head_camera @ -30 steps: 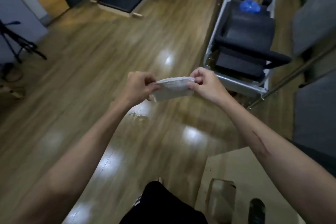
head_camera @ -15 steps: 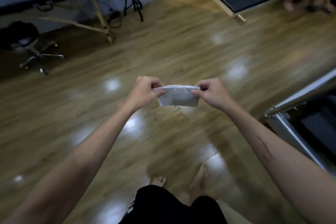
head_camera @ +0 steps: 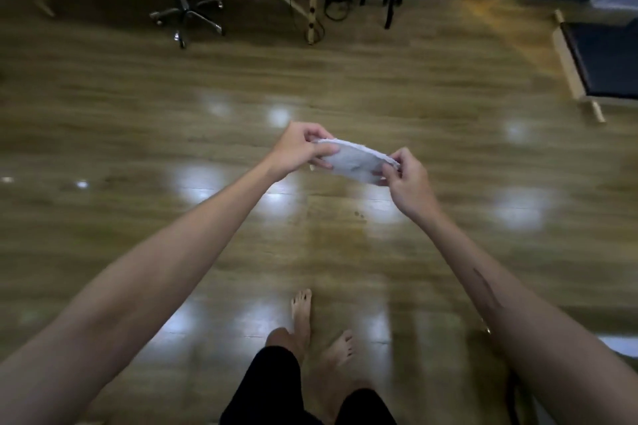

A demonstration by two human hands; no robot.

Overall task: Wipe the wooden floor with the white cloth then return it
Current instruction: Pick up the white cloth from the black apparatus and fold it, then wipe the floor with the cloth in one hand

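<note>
1. My left hand and right hand each pinched one end of the white cloth.
2. The cloth hung stretched between them, above the wooden floor.

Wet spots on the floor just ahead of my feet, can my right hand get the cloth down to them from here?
Probably yes. The right hand and left hand hold the white cloth directly above the wet spots, with bare wooden floor between; you would need to crouch.
</note>
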